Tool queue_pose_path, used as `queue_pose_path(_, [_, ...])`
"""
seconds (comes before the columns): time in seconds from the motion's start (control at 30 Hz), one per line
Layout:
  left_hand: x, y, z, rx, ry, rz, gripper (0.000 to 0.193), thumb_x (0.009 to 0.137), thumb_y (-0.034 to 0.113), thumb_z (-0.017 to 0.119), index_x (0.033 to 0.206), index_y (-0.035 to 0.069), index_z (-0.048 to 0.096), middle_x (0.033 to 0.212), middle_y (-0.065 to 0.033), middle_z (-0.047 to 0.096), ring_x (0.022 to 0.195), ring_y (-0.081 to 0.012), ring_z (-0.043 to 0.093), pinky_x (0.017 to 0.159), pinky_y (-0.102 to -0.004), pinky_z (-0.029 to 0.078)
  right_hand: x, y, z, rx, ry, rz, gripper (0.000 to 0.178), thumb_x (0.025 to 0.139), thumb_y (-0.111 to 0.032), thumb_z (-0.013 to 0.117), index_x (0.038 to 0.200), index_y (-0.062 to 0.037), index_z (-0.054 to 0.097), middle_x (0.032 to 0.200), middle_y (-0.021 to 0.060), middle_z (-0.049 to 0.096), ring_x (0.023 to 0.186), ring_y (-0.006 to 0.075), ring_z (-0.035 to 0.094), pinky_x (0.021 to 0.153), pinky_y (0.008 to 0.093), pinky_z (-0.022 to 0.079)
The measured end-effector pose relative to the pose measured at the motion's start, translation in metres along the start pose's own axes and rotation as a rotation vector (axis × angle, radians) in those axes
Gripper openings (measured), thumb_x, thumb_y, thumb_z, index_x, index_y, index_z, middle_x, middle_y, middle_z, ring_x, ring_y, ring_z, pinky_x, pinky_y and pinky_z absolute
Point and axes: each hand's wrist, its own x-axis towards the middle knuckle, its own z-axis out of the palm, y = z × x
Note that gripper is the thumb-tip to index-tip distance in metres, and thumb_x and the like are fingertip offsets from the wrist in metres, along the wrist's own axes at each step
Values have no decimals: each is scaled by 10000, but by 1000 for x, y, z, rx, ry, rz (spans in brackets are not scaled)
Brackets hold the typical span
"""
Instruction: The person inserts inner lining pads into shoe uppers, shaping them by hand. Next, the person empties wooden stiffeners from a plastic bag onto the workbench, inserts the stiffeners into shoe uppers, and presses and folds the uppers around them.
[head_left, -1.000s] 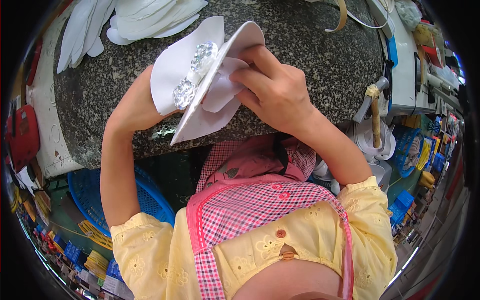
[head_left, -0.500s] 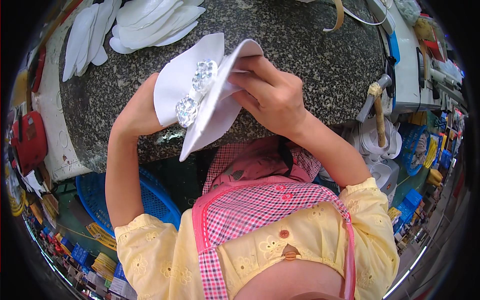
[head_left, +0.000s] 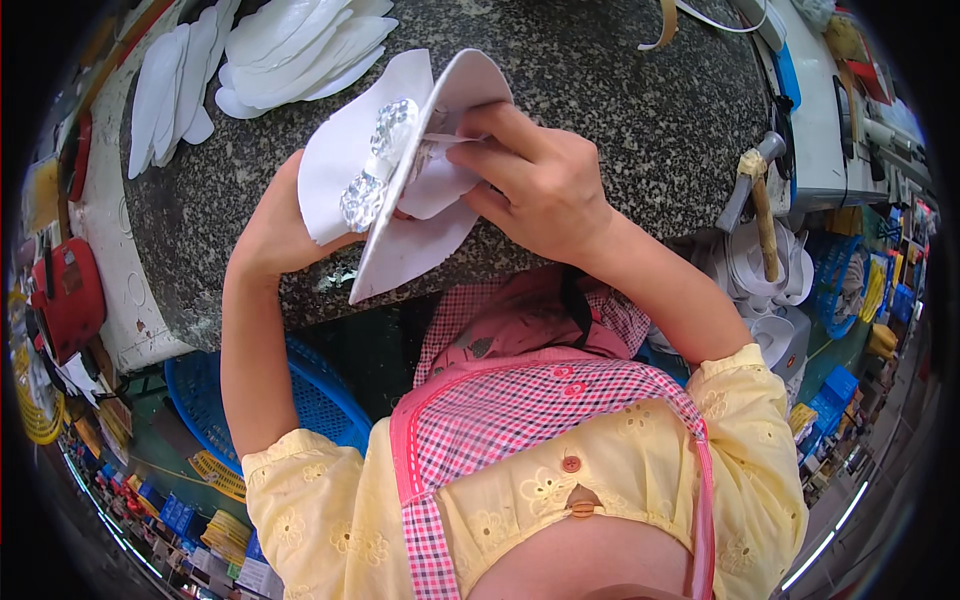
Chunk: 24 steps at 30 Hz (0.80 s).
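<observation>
A white slipper (head_left: 330, 180) is held up above the near edge of the dark speckled slab (head_left: 620, 90). Its flat sole shape stands tilted on edge, and a sparkling silver bow (head_left: 380, 165) sits on the upper beside it. My left hand (head_left: 275, 230) grips the slipper from the left, with its fingers mostly hidden behind the white material. On the other side, my right hand (head_left: 545, 185) is closed, its bent fingers pinching at a thin white flap near the sole's inner face.
White sole-shaped pieces (head_left: 300, 50) lie in piles at the far left of the slab. A hammer (head_left: 760, 200) rests at the right edge, above white strap-like pieces (head_left: 755, 265). Below the slab's left side is a blue basket (head_left: 320, 390); a red case (head_left: 70, 295) stands farther left.
Both hands and the slipper have shifted slightly left and up in the picture. The sole has turned more edge-on, and more of the white flap by my right fingers shows.
</observation>
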Motion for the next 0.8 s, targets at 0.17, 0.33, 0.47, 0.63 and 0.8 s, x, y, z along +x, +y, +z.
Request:
queue_pose_path(0.17, [2, 16, -1, -178, -70, -43, 546, 574, 108, 772, 1056, 4, 537, 1060, -121, 574, 981, -201, 555, 863, -335, 419, 1, 2, 4, -25, 53, -27, 223, 557, -95, 669, 770, -77, 604, 888, 15, 543, 603, 174, 582, 515, 281, 478])
queue_pose_path(0.33, [1, 26, 22, 102, 114, 112, 501, 575, 75, 734, 1040, 20, 554, 1025, -158, 583, 944, -302, 576, 833, -374, 436, 1, 4, 2, -17, 42, -24, 176, 579, -131, 654, 742, -87, 604, 916, 6, 523, 634, 173, 587, 531, 294, 486])
queue_pose_path(0.47, [3, 13, 18, 252, -114, 176, 548, 704, 85, 669, 1204, 23, 454, 1126, -104, 548, 1017, -195, 538, 872, -320, 435, -1, 6, 0, 16, 3, 21, 208, 599, -138, 655, 795, -82, 612, 927, 11, 526, 692, 196, 599, 555, 310, 498])
queue_pose_path(0.63, [9, 15, 32, 66, 91, 82, 391, 678, 91, 683, 1049, 34, 573, 1025, -94, 598, 939, -211, 581, 810, -317, 462, -4, 12, 0, 115, -15, 25, 245, 632, -172, 668, 861, -95, 629, 966, 29, 537, 772, 212, 600, 631, 326, 501])
queue_pose_path(0.8, [15, 10, 39, 225, 173, 264, 392, 627, 105, 740, 1001, 75, 626, 1000, -74, 628, 944, -202, 601, 816, -317, 464, -8, 22, 1, 232, -32, 43, 289, 647, -217, 689, 898, -91, 619, 999, 36, 540, 779, 238, 602, 670, 343, 494])
